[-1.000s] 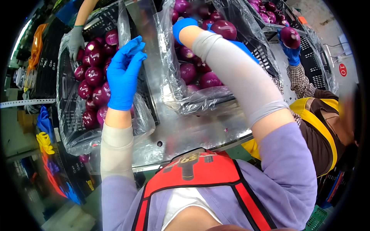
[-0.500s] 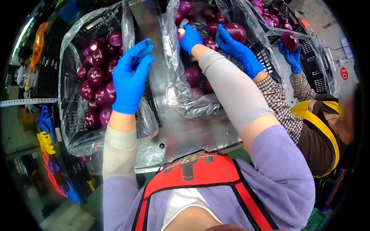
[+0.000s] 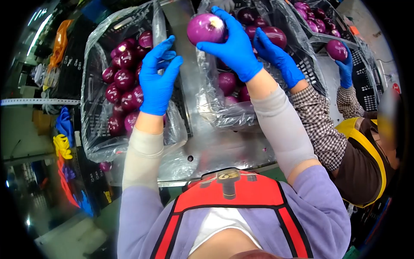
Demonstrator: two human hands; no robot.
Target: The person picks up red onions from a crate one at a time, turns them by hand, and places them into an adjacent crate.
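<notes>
In the head view, my right hand (image 3: 236, 48), in a blue glove, grips a large red onion (image 3: 202, 30) between thumb and fingers, lifted above the strip of metal table and the edge of the middle crate (image 3: 215, 114). My left hand (image 3: 158, 82), gloved in blue too, holds nothing; its fingers are apart and slightly curled. It hovers over the right side of the left crate (image 3: 97, 144), which is lined with clear plastic and holds several peeled red onions (image 3: 124, 80). More red onions (image 3: 227, 83) lie in the middle crate.
At the right, a co-worker in a checked sleeve (image 3: 317, 116) reaches one gloved hand into the middle crate and holds a red onion (image 3: 337, 50) in the other. Another onion crate (image 3: 317, 36) stands at upper right. Coloured gloves (image 3: 63, 146) hang at the left.
My right hand has come up out of the middle crate with the red onion and moved nearer to me. My left hand stays open over the left crate. The view has shifted slightly.
</notes>
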